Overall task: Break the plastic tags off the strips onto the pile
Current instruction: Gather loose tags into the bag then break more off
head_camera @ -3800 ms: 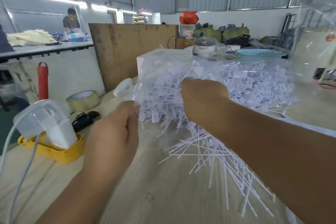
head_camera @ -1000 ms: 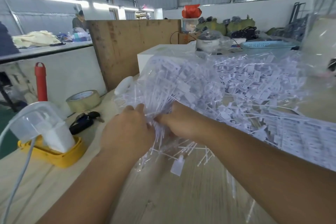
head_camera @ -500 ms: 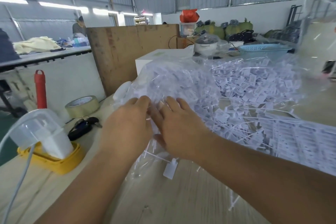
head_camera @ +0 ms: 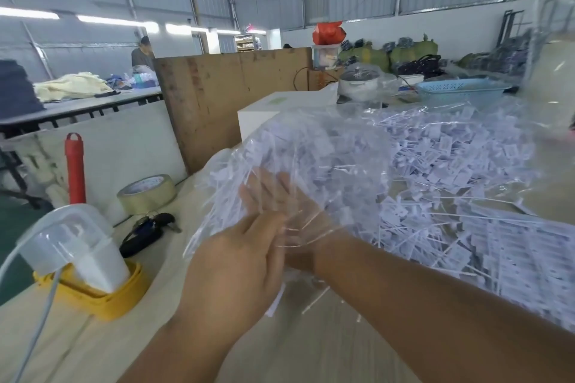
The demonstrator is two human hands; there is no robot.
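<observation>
Two hands of mine meet near the middle of the head view, over the wooden bench. My left hand is in front, its back to me, fingers fairly straight and lying against the loose edge of a clear plastic bag. My right hand reaches under that film, so I see it only through the plastic: the fingers look spread and pointing away from me, but whether they grip anything I cannot tell.

Inside and beyond the bag lies the pile of white tags, filling the right half of the bench from the middle to the far side. Thin white strips poke out of it just right of my right wrist, and flat sheets of tags not yet broken off lie at the near right. One loose tag shows below my left hand.

On the left of the bench stands a white plastic device in a yellow tray with a white cable running toward me. Farther back are a bunch of dark keys and a roll of tape, with a red post behind. A blue basket sits at the far right.
</observation>
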